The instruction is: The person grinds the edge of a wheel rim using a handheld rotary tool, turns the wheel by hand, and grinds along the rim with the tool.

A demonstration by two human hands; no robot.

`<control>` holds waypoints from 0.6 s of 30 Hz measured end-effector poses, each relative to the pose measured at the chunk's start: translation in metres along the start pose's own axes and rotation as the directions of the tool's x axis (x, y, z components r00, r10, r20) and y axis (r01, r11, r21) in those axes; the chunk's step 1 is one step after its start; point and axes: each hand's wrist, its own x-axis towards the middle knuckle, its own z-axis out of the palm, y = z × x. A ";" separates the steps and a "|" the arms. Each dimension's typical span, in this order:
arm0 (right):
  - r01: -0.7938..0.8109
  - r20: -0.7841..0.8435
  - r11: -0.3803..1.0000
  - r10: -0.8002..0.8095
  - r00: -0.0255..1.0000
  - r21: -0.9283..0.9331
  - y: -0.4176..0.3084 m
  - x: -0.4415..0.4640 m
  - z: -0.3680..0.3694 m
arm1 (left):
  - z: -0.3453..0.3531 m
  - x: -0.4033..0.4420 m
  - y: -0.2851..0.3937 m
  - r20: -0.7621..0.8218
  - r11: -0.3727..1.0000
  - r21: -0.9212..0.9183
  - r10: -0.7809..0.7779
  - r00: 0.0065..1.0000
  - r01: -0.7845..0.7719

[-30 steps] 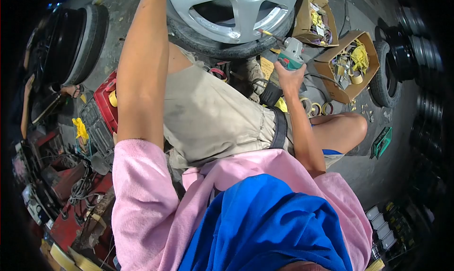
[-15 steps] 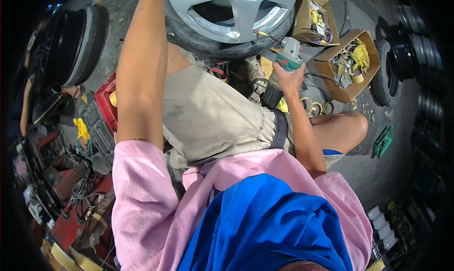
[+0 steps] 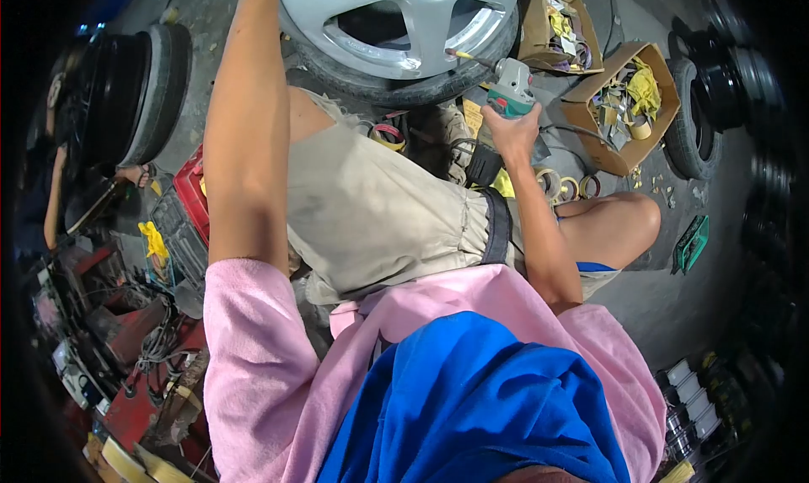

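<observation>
My right hand [image 3: 512, 131] is wrapped round the green and grey body of a power grinder [image 3: 511, 91]. From the tool's head a thin shaft with a yellowish tip [image 3: 462, 54] reaches left to the outer edge of a silver alloy wheel [image 3: 425, 16]; whether the tip touches the metal I cannot tell. The wheel lies face up on a black tyre [image 3: 371, 87]. My left arm stretches up past the wheel's left side, and the hand is beyond the top edge of the view.
Two cardboard boxes [image 3: 608, 150] of scraps stand right of the grinder. Tape rolls [image 3: 566, 188] lie near my knee. A green tray [image 3: 691, 245], tyres [image 3: 698, 142], a red case [image 3: 192, 198] and another person's foot [image 3: 135, 176] are around me.
The view has shifted a little, so the wheel sits further left and higher. The grinder has tilted slightly, its shaft now nearer level, still in my right hand.
</observation>
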 end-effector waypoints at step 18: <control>0.051 -0.076 0.997 -0.047 0.996 0.049 0.001 0.010 0.000 | 0.001 0.000 -0.004 -0.022 0.997 0.081 0.013 1.000 -0.012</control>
